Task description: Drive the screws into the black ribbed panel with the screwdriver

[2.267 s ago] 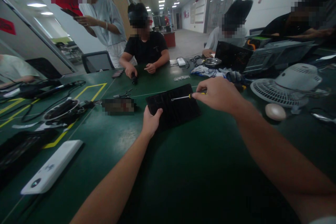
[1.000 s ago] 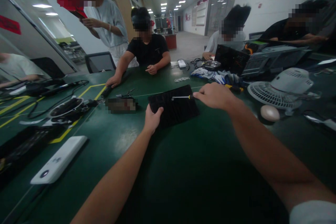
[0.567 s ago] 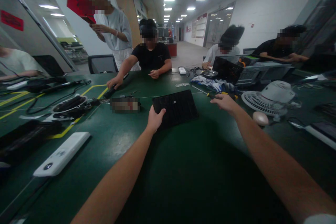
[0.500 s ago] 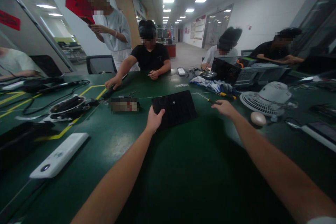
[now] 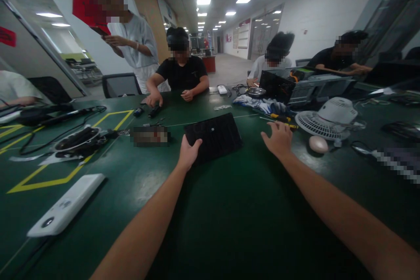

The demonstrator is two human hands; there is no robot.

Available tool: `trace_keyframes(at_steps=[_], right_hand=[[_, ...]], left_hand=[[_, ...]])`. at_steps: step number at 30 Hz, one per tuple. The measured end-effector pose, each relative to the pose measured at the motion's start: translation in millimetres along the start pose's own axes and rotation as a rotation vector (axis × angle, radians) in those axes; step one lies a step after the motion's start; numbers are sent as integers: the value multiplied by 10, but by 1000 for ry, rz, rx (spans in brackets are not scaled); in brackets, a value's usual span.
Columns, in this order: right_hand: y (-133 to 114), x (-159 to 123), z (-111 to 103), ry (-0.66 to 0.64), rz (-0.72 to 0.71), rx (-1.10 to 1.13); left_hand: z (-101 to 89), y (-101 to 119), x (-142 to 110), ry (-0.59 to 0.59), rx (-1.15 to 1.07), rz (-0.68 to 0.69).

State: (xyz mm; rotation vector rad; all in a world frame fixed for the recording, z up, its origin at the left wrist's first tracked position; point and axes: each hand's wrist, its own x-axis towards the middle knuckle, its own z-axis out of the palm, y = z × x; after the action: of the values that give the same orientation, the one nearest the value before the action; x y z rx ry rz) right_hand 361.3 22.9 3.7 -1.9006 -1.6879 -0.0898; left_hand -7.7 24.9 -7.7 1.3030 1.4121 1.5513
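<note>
My left hand [image 5: 189, 153] is closed on the near left edge of a flat black pouch [image 5: 218, 138], thumb on top. A small round snap shows on the pouch, which is held tilted over the green table. My right hand [image 5: 278, 140] is to the right of the pouch, fingers apart, holding nothing. Just beyond its fingertips lie yellow-and-black screwdrivers [image 5: 281, 118], partly hidden by the hand.
On the right stand a white fan [image 5: 331, 118] and a pinkish rounded object [image 5: 318, 144]. A white power strip [image 5: 67, 205] lies on the left near cables [image 5: 77, 138]. Across the table [image 5: 229, 210], a co-worker's hand [image 5: 154, 98] touches small dark items. Crumpled cloth [image 5: 259, 104] lies behind the screwdrivers.
My right hand has let go of the screwdriver, which now lies by the other one, and its fingers have opened. The left hand keeps the pouch. A co-worker's hand has shifted right.
</note>
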Motion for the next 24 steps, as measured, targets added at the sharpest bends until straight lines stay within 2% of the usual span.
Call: trace_keyframes(at_steps=[3, 7, 9, 11, 14, 17, 20, 24], right_hand=[[-212, -85, 50, -59, -153, 112], [-426, -181, 57, -120, -227, 184], [-520, -251, 44, -128, -261, 212], [-626, -342, 36, -136, -327, 247], [-810, -505, 49, -154, -521, 311], [-969, -636, 76, -204, -643, 320], [-1025, -658, 100, -277, -639, 266], [-887, -485, 140, -286, -485, 211]], left_hand=[[9, -5, -6, -18, 47, 22], [24, 49, -69, -88, 138, 69], [44, 104, -135, -155, 252, 99], [76, 176, -219, -272, 513, 147], [140, 300, -342, -481, 1031, 239], [223, 402, -412, -567, 1278, 262], [385, 464, -419, -580, 1337, 269], [792, 546, -374, -612, 1339, 229]])
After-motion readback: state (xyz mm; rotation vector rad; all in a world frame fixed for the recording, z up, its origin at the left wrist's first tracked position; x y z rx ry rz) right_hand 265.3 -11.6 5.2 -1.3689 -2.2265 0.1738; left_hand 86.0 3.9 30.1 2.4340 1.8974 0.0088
